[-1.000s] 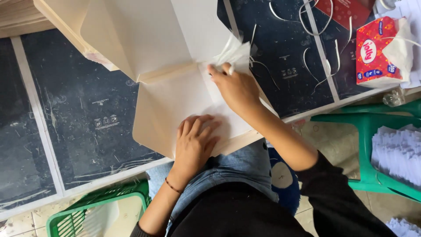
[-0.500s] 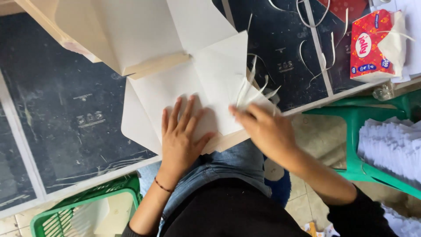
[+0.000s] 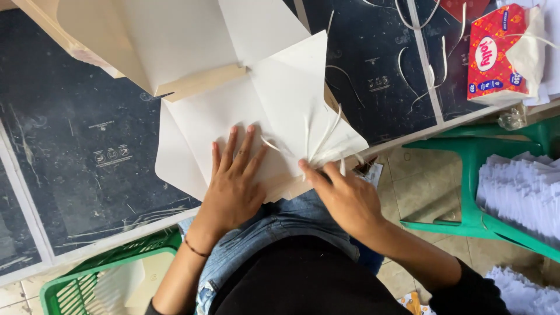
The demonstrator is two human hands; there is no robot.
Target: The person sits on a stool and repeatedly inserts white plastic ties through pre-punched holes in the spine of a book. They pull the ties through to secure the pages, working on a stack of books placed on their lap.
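Pressing left hand [image 3: 233,186] flat on paper sheet [image 3: 256,122]; right hand [image 3: 344,198] pinching strips [image 3: 321,137]

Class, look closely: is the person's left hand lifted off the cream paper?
No, the left hand lies flat, fingers spread, pressing on the cream paper.

Our left hand [image 3: 233,184] lies flat, palm down, fingers spread and pointing away from us. Our right hand [image 3: 344,198] curls, its fingertips pinched together.
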